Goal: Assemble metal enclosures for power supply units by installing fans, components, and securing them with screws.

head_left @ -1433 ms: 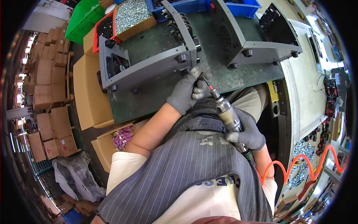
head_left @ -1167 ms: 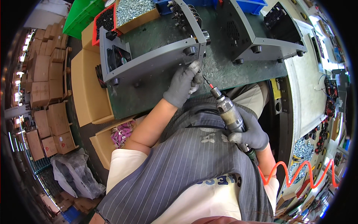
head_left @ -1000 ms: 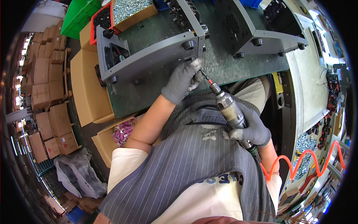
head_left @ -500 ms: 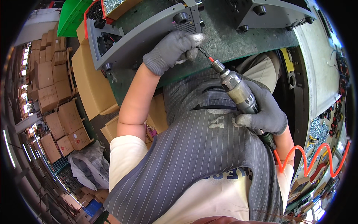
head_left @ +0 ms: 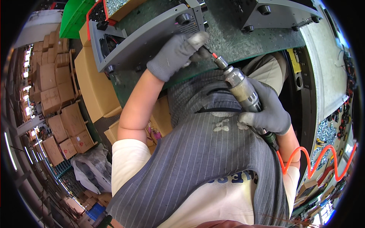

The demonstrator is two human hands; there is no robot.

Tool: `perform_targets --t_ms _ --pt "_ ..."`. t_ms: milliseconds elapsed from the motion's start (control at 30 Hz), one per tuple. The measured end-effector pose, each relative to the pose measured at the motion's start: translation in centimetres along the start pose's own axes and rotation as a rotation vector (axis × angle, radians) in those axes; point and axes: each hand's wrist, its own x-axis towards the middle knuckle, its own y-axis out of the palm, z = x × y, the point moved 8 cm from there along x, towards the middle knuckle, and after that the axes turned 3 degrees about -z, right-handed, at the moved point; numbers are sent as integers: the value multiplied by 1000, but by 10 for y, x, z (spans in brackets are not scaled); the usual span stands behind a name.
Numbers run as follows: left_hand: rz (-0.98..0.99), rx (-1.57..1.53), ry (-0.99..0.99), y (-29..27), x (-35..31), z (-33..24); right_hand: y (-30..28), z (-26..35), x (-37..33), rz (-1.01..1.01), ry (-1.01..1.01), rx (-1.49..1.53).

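My right hand (head_left: 268, 108), in a grey glove, is wrapped round a metal-bodied pneumatic screwdriver (head_left: 243, 89) with a coiled orange air hose at its rear end. Its bit, with a red band, points up and left toward my left hand (head_left: 182, 51). The gloved left fingers are pinched together at the bit's tip, and what lies between them is hidden. Just beyond that hand a grey metal housing (head_left: 148, 36) with black round feet rests tilted on the dark green worktable (head_left: 224, 41). A dark part with wires shows inside the housing's left end.
A second grey housing (head_left: 281, 17) with black feet stands at the table's far right. Far left are a green bin (head_left: 76, 19), a red bin of black small parts (head_left: 97, 17) and a box of screws (head_left: 116, 5). An open carton (head_left: 93, 81) stands beside the table's left edge.
My left hand has closed in over the bit's tip, covering the dark end that showed before. The screwdriver has shifted slightly up. The housing has hardly moved.
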Motion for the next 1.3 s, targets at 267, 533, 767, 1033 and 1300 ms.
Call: perform_targets --t_ms 267,533,767,1033,1300 --pt "161 149 266 6 -39 -26 -2 -16 19 -96 51 287" --pt "-526 1112 540 -60 -73 -123 8 -27 31 -87 108 360" --pt "-312 1370 461 -68 -23 -104 12 -21 36 -70 116 451" --pt "70 975 419 -22 9 -102 -9 -29 11 -158 113 465" --pt "176 1031 410 -3 25 -107 -21 -29 5 -229 70 443"
